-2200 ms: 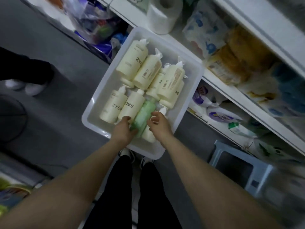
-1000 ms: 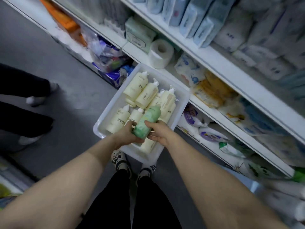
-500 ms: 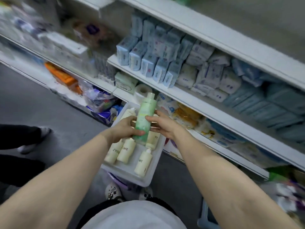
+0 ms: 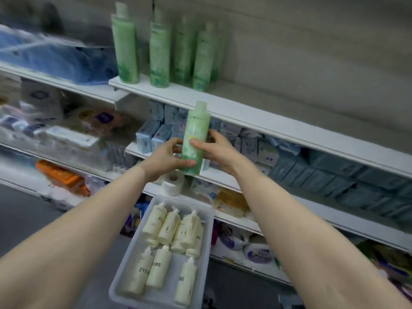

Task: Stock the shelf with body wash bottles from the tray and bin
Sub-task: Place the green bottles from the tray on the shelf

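Below the top shelf (image 4: 256, 112), just under its front lip, green bottle (image 4: 196, 139) is held upright in the air, cap up, not touching the shelf. Both hands on it: left hand (image 4: 166, 158) wraps the lower body, thumb across the front near the base; right hand (image 4: 215, 149) grips the middle from the other side, thumb on the front, fingers curled round the back. Two-hand hold likely keeps it vertical so it can go onto the shelf base first.

Bottle look: tall slim cylinder, pale green up top, darker mottled green lower down, small dark print near the shoulder (too blurred to read), cap the same green.

On the top shelf, up and left of the held bottle, a row of matching green bottles (image 4: 160, 52) stands upright. Bare shelf to the right of that row, so that's probably the target slot.

Well below the held bottle, white tray (image 4: 124, 275) holds cream bottles (image 4: 165, 241) lying flat, some marked ZYOME. My read is plenty of stock left.

Behind the held bottle, the next shelf down carries blue-grey packs (image 4: 263, 150); a paper roll (image 4: 172, 184) sits just below the bottle's base.
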### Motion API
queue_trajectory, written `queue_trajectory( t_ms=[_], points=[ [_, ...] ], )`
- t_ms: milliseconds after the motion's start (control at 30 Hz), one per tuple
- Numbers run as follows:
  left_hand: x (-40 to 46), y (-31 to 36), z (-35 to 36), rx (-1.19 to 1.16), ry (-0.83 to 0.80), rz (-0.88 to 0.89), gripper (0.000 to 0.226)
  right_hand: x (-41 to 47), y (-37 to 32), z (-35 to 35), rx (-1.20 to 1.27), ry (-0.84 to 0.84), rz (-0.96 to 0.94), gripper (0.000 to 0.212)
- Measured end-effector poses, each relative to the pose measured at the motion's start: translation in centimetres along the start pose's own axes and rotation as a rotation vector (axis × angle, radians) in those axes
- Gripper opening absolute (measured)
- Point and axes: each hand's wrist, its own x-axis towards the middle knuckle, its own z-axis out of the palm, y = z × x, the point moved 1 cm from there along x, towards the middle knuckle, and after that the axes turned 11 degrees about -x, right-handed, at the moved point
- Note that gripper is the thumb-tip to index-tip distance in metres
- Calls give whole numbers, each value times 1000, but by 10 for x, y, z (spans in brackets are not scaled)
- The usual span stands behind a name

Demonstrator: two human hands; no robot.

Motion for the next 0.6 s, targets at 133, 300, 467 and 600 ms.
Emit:
queue_trajectory(
  t_ms=[133,300,467,600],
  points=[
    [22,39,2,3,49,136,56,19,-43,-23,-101,97,-101,78],
    [46,80,-1,-17,96,253,54,44,-89,-46,-128,126,-220,64],
    [71,108,-10,19,169,333,60,71,-121,-55,-122,143,-282,66],
    [95,115,-18,110,237,350,61,93,-129,-57,-129,159,-293,64]
  ],
)
